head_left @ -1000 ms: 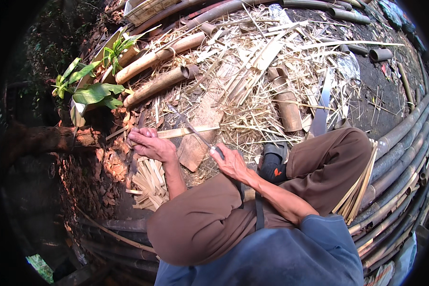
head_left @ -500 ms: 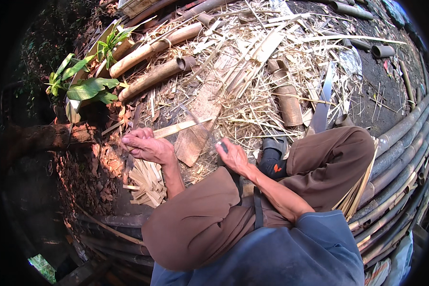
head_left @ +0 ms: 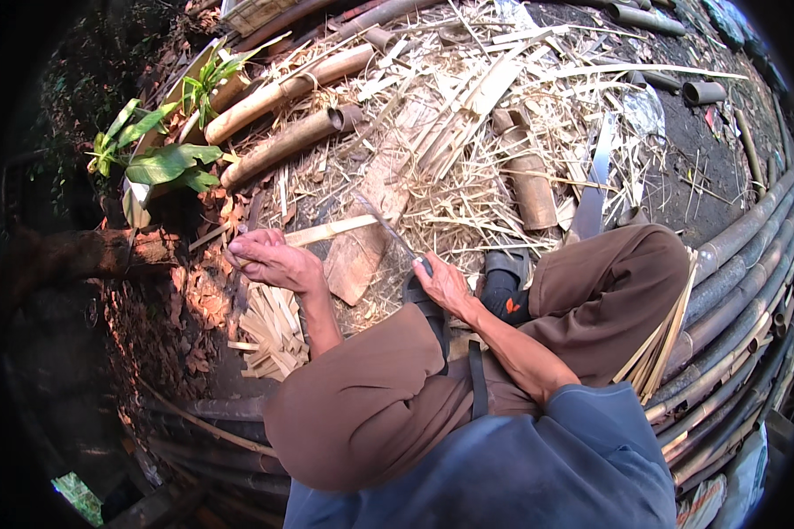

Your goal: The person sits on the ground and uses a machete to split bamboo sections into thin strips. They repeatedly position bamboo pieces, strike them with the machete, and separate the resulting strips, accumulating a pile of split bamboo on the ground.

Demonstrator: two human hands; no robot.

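Note:
My left hand (head_left: 278, 262) is closed round one end of a pale bamboo strip (head_left: 331, 230), which points out to the right. In my right hand (head_left: 445, 284) is the dark handle of a knife (head_left: 391, 231), its thin blade slanting up and left. The blade tip is close to the strip's free end; whether they touch I cannot tell. Beneath them a flat wooden board (head_left: 362, 256) lies on the ground. A heap of short split strips (head_left: 273, 335) rests below my left hand.
Pale shavings (head_left: 459, 185) cover the ground ahead. A handsaw (head_left: 594, 189) stands by my right knee, beside a bamboo section (head_left: 531, 185). Bamboo poles (head_left: 732, 291) are stacked at right; longer strips (head_left: 666, 339) lean there. Bamboo tubes (head_left: 282, 150) and a leafy plant (head_left: 163, 163) are at left.
The knife, blurred before, now shows clearly. My right hand has shifted slightly right and down, drawing the blade toward the strip's free end. My left hand stays nearly in place.

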